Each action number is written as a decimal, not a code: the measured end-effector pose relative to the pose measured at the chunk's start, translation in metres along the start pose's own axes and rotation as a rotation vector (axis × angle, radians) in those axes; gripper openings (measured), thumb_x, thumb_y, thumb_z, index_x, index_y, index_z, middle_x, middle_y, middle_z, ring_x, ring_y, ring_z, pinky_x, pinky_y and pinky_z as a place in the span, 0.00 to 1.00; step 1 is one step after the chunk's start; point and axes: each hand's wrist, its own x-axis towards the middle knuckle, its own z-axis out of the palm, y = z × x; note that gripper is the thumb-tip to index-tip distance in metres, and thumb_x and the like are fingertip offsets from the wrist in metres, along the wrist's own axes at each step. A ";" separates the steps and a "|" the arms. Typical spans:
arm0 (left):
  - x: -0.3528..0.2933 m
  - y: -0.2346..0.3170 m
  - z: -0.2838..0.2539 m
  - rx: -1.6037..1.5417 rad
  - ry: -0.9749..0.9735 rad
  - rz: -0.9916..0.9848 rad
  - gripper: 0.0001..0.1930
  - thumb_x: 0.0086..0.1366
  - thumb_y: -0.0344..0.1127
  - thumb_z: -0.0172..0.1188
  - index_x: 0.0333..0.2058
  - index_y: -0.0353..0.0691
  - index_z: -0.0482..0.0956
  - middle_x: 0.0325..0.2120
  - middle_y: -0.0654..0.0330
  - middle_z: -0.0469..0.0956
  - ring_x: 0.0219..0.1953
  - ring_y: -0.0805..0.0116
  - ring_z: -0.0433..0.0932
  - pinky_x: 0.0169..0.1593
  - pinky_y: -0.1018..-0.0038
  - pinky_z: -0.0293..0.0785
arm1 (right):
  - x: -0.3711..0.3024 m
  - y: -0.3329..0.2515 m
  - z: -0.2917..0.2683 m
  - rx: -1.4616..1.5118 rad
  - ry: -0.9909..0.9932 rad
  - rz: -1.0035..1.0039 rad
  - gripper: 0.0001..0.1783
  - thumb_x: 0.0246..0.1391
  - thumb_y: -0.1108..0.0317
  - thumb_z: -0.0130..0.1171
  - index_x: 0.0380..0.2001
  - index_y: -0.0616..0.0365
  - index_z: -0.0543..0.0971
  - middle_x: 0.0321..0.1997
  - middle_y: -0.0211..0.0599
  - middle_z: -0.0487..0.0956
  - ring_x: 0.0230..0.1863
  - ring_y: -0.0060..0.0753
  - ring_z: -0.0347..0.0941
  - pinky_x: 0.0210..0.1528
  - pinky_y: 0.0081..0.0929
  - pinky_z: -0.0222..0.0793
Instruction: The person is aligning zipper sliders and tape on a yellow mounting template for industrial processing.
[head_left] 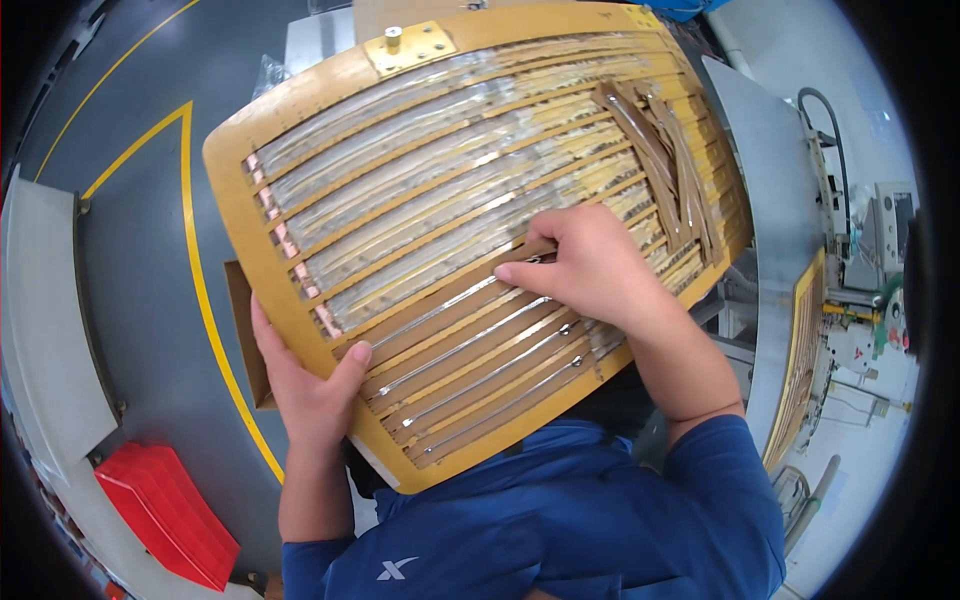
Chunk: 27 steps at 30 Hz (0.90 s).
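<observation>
In the head view, a slotted yellow-brown board (247, 225) is resting tilted in front of the person's blue shirt (450, 540). The left hand (315, 395) is gripping the board's left rim, its thumb pressing near the left end of a brown strip (440, 316). That strip is lying lengthwise in a slot, carrying a thin silver wire. The right hand (600, 265) is closing its thumb and forefinger on the strip's other end. Three similar wired strips (465, 352) are occupying slots nearer the body, while loose brown strips (655, 150) are lying crosswise on the board's far right part. Beyond, a red bin (165, 510) is standing at lower left.
</observation>
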 end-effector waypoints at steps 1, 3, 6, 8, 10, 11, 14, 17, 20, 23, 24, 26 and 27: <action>-0.001 0.002 0.002 0.025 0.004 -0.011 0.58 0.55 0.25 0.74 0.78 0.33 0.43 0.68 0.50 0.64 0.67 0.58 0.68 0.69 0.63 0.68 | 0.000 0.000 0.000 0.015 -0.003 0.012 0.23 0.48 0.50 0.77 0.26 0.63 0.84 0.21 0.48 0.80 0.27 0.52 0.80 0.33 0.42 0.76; 0.000 0.006 0.004 0.043 0.002 -0.023 0.58 0.55 0.25 0.74 0.78 0.33 0.43 0.68 0.50 0.64 0.67 0.58 0.68 0.69 0.63 0.68 | 0.000 -0.002 -0.005 0.046 -0.029 0.050 0.24 0.48 0.49 0.75 0.24 0.63 0.84 0.22 0.50 0.81 0.29 0.57 0.81 0.35 0.46 0.77; 0.000 0.006 0.006 0.070 0.004 -0.041 0.58 0.56 0.24 0.74 0.78 0.33 0.43 0.68 0.49 0.64 0.67 0.58 0.68 0.70 0.64 0.66 | -0.001 0.003 -0.012 0.105 -0.063 0.104 0.23 0.48 0.50 0.74 0.25 0.63 0.84 0.24 0.50 0.82 0.30 0.57 0.82 0.37 0.46 0.78; 0.000 0.001 0.006 0.071 0.019 0.005 0.57 0.56 0.23 0.72 0.78 0.33 0.43 0.69 0.50 0.63 0.68 0.58 0.67 0.71 0.64 0.64 | -0.001 0.000 -0.013 0.085 -0.066 0.109 0.23 0.48 0.50 0.73 0.26 0.63 0.85 0.25 0.51 0.83 0.32 0.57 0.82 0.38 0.46 0.78; 0.000 -0.001 0.006 0.027 0.012 0.002 0.56 0.57 0.23 0.72 0.78 0.33 0.43 0.69 0.50 0.63 0.68 0.58 0.67 0.72 0.64 0.63 | 0.000 -0.002 -0.012 0.056 -0.067 0.115 0.22 0.48 0.50 0.72 0.26 0.63 0.86 0.26 0.52 0.83 0.33 0.57 0.82 0.39 0.47 0.79; 0.000 -0.002 0.005 -0.010 0.013 0.001 0.56 0.57 0.22 0.71 0.78 0.33 0.43 0.70 0.50 0.63 0.69 0.58 0.66 0.72 0.64 0.62 | 0.002 -0.003 -0.012 0.039 -0.085 0.113 0.22 0.48 0.50 0.72 0.27 0.63 0.86 0.26 0.52 0.83 0.34 0.57 0.82 0.40 0.47 0.79; -0.003 -0.001 0.000 0.051 0.020 0.013 0.55 0.58 0.22 0.70 0.78 0.33 0.43 0.70 0.50 0.62 0.69 0.58 0.66 0.73 0.64 0.62 | 0.003 0.008 0.001 0.026 0.031 0.014 0.22 0.46 0.51 0.76 0.22 0.61 0.84 0.18 0.48 0.78 0.25 0.53 0.79 0.31 0.42 0.75; -0.002 0.001 0.001 0.053 0.019 -0.002 0.54 0.59 0.23 0.69 0.78 0.33 0.42 0.70 0.50 0.62 0.69 0.59 0.66 0.73 0.64 0.62 | 0.003 0.008 0.005 0.054 0.062 -0.002 0.22 0.46 0.50 0.76 0.23 0.60 0.85 0.19 0.48 0.79 0.26 0.53 0.80 0.32 0.43 0.76; -0.002 0.001 0.005 0.051 0.024 0.008 0.53 0.60 0.26 0.70 0.78 0.32 0.45 0.70 0.49 0.63 0.69 0.58 0.66 0.73 0.63 0.61 | 0.003 0.005 0.000 0.036 0.018 0.043 0.22 0.46 0.50 0.76 0.22 0.60 0.84 0.19 0.48 0.79 0.26 0.53 0.80 0.32 0.42 0.77; -0.001 0.000 0.004 0.046 0.020 0.019 0.53 0.60 0.29 0.71 0.77 0.31 0.47 0.70 0.49 0.64 0.69 0.58 0.67 0.73 0.63 0.61 | 0.003 0.004 0.001 0.016 0.046 0.027 0.23 0.46 0.49 0.76 0.20 0.61 0.83 0.17 0.48 0.78 0.24 0.54 0.79 0.32 0.43 0.76; -0.001 0.000 0.003 0.052 0.013 0.015 0.53 0.60 0.29 0.71 0.77 0.31 0.47 0.69 0.49 0.64 0.69 0.58 0.67 0.73 0.63 0.61 | 0.003 0.002 -0.002 0.021 0.044 0.022 0.23 0.46 0.49 0.76 0.20 0.61 0.83 0.17 0.48 0.78 0.24 0.54 0.79 0.32 0.43 0.76; -0.003 0.000 0.003 0.073 0.029 0.018 0.53 0.60 0.29 0.71 0.77 0.31 0.47 0.69 0.49 0.64 0.68 0.58 0.68 0.73 0.63 0.62 | 0.005 -0.007 -0.012 -0.035 -0.135 0.114 0.21 0.49 0.51 0.73 0.33 0.61 0.87 0.34 0.51 0.86 0.39 0.55 0.84 0.44 0.45 0.80; -0.003 0.001 0.002 0.087 0.038 0.025 0.53 0.60 0.28 0.71 0.77 0.31 0.47 0.69 0.49 0.64 0.68 0.59 0.68 0.73 0.64 0.62 | 0.003 -0.010 -0.014 -0.031 -0.137 0.103 0.21 0.49 0.51 0.73 0.33 0.61 0.87 0.34 0.51 0.86 0.39 0.55 0.84 0.44 0.45 0.80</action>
